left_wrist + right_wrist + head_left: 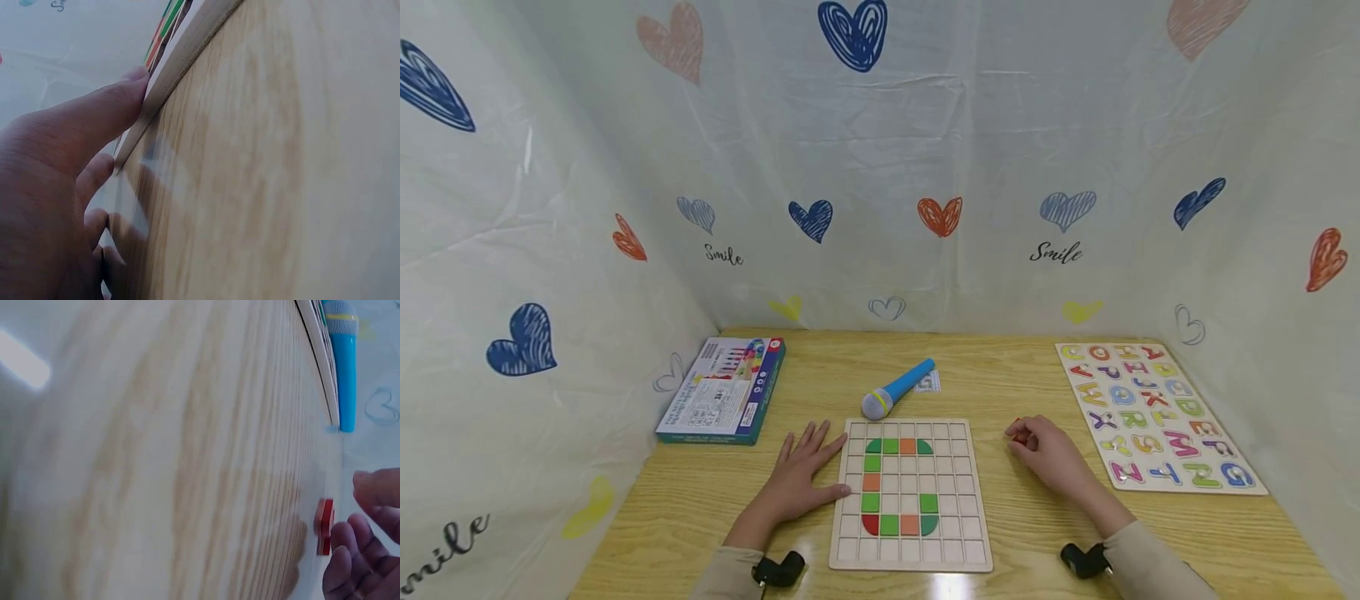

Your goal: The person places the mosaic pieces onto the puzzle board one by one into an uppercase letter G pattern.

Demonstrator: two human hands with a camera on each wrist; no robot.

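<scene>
My left hand (801, 479) lies with spread fingers at the left side of a wooden grid board (958, 550). Its thumb (115, 103) touches the board's edge. Green, orange and red tiles form a partial ring on the grid, with several bare squares along its right side. My right hand (1048, 454) hovers right of the board, fingers loosely bent. By its fingertips, small red pieces (324, 525) lie on the table; the right wrist view shows a gap between thumb and fingers, with nothing pinched there.
Behind the board lies a blue toy microphone (898, 389) over a small printed card (929, 382). A flat game box (722, 392) sits at the left, and an alphabet puzzle board (1157, 417) at the right. A heart-printed curtain (880, 150) surrounds the wooden table (1000, 350).
</scene>
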